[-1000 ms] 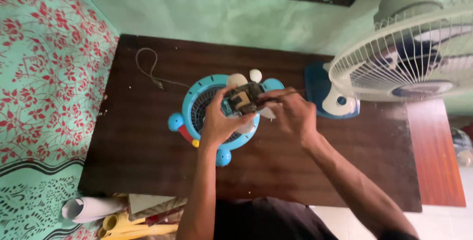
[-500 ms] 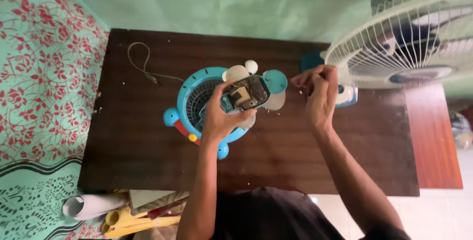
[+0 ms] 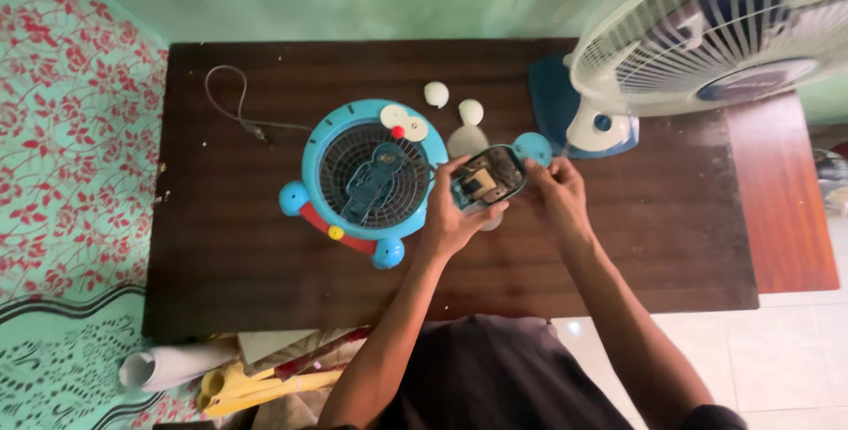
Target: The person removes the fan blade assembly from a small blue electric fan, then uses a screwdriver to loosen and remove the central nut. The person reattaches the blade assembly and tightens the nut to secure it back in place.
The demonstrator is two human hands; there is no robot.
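Table: a dark brown wooden table (image 3: 265, 289) against a green wall, bearing all the parts below.
Standing fan: a white pedestal fan (image 3: 715, 33) on a blue base (image 3: 552, 99) at the table's far right corner, its grille tilted over the table edge.
Toy fan: a round blue cartoon-cat fan (image 3: 371, 178) lies flat on its back at the table's middle, dark grille facing up, blue ball feet at its left and lower edges, a red strip along its lower rim.
Cable: a thin grey cord (image 3: 231, 105) loops on the table to the far left of the toy fan and runs toward it.
Open housing: a small blue oval casing (image 3: 488, 178) is held just right of the toy fan, raised off the table; its open side faces up, and its long axis runs from lower left to upper right. Inside it sit a pale block and dark parts, too small to tell further.
Left hand: the left hand (image 3: 450, 218) cups the casing from beneath, fingers curled up around its near edge, thumb on the left rim.
Right hand: the right hand (image 3: 558, 196) touches the casing's right end, fingertips bunched and nearly closed on the rim; whether they pinch anything small cannot be told.
Loose pieces: two white rounded caps (image 3: 436, 94) and (image 3: 471, 111) lie beyond the casing, near a pale disc (image 3: 466, 140).
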